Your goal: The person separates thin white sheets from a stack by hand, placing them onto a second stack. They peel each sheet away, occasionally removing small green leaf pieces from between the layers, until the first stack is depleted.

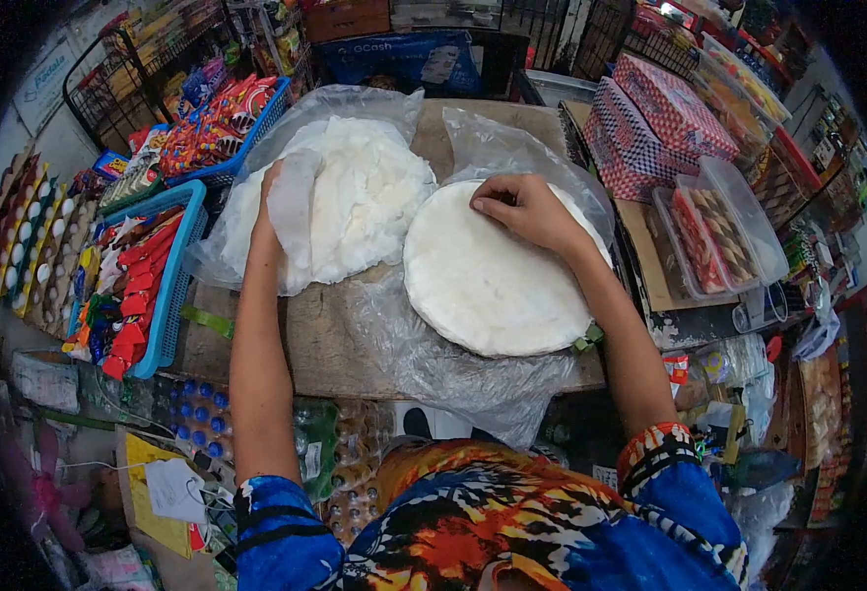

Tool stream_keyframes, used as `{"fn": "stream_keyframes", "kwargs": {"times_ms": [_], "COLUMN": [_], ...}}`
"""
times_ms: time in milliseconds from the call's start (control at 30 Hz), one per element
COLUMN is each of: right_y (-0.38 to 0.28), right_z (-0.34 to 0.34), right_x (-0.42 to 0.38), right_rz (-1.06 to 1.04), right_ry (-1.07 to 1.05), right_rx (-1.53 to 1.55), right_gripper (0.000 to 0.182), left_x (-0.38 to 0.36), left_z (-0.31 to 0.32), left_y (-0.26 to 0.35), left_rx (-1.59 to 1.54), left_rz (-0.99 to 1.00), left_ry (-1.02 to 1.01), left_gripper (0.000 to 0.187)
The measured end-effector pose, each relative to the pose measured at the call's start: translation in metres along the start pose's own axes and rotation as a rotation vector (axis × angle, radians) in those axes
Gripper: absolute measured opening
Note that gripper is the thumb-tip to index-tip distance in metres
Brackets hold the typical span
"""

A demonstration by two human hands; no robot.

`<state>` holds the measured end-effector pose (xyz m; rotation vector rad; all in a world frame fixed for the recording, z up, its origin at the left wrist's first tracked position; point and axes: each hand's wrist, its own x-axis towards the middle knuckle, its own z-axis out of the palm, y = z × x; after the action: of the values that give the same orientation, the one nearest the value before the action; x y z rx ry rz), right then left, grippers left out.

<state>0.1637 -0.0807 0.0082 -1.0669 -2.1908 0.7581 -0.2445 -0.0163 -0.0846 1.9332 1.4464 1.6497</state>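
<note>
From my remote view, the flat round stack of thin white sheets [502, 295] looks smooth and pale with a slightly uneven rim, and it lies on clear plastic [443, 364] towards the tabletop's right. My right hand [527, 209] is over its upper part, grip closed, thumb and curled fingers drawn together. At my left hand [268, 212], a loose translucent white sheet [296, 202] covers the fingers, so I cannot tell whether that grip is closed; it is at the near-left side of a rumpled white pile [374, 207], also on plastic. The tabletop [310, 340] is worn brown wood. Around it I see a crowded shop: blue baskets [185, 266] of packaged snacks and egg trays [34, 241] on the left, checkered boxes [665, 118] and a clear container [734, 281] on the right, and blue-capped bottles [200, 419] below.
</note>
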Motion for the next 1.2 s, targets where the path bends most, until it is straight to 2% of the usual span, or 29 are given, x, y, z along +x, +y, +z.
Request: {"fn": "stream_keyframes", "kwargs": {"times_ms": [167, 533, 667, 767, 833, 867, 933, 967, 1033, 1133, 1167, 1200], "right_y": [-0.001, 0.001, 0.001, -0.002, -0.003, -0.003, -0.001, -0.001, -0.001, -0.002, -0.003, -0.002], "right_z": [0.0, 0.001, 0.001, 0.0, 0.0, 0.0, 0.0, 0.0, 0.0, 0.0, 0.0, 0.0], "right_x": [0.0, 0.0, 0.0, 0.0, 0.0, 0.0, 0.001, 0.001, 0.001, 0.0, 0.0, 0.0], "right_rz": [0.016, -0.017, -0.02, -0.005, 0.002, 0.009, -0.003, -0.016, -0.016, -0.007, 0.003, 0.003], "right_ry": [0.001, 0.013, 0.013, 0.01, 0.011, 0.014, 0.01, 0.007, 0.007, 0.005, 0.004, 0.004], "right_rx": [-0.01, -0.014, -0.002, 0.002, 0.002, 0.002, -0.004, -0.012, -0.004, 0.006, 0.008, 0.008], "right_gripper": [0.021, 0.022, 0.02, 0.02, 0.021, 0.023, 0.022, 0.022, 0.022, 0.021, 0.02, 0.02], "left_x": [0.004, 0.005, -0.001, -0.002, 0.003, 0.001, -0.007, -0.009, -0.01, -0.004, -0.001, 0.002], "left_z": [0.002, -0.004, -0.001, -0.002, -0.009, -0.008, -0.003, -0.003, -0.003, -0.005, -0.005, -0.006], "left_y": [-0.01, 0.034, 0.047, 0.048, 0.049, 0.05, 0.054, 0.057, 0.059, 0.052, 0.048, 0.045], "left_rx": [-0.057, 0.075, -0.016, -0.095, 0.153, 0.154, 0.137, 0.137, 0.022, 0.009, 0.01, 0.11], "left_rz": [0.015, -0.131, -0.207, -0.148, -0.06, -0.061, 0.111, 0.11, -0.063, -0.111, -0.112, -0.011], "left_ry": [0.022, -0.13, -0.106, -0.057, -0.154, -0.154, -0.015, -0.015, -0.037, -0.123, -0.123, -0.121], "left_gripper": [0.029, 0.029, 0.027, 0.027, 0.031, 0.031, 0.031, 0.031, 0.034, 0.035, 0.035, 0.034]}}
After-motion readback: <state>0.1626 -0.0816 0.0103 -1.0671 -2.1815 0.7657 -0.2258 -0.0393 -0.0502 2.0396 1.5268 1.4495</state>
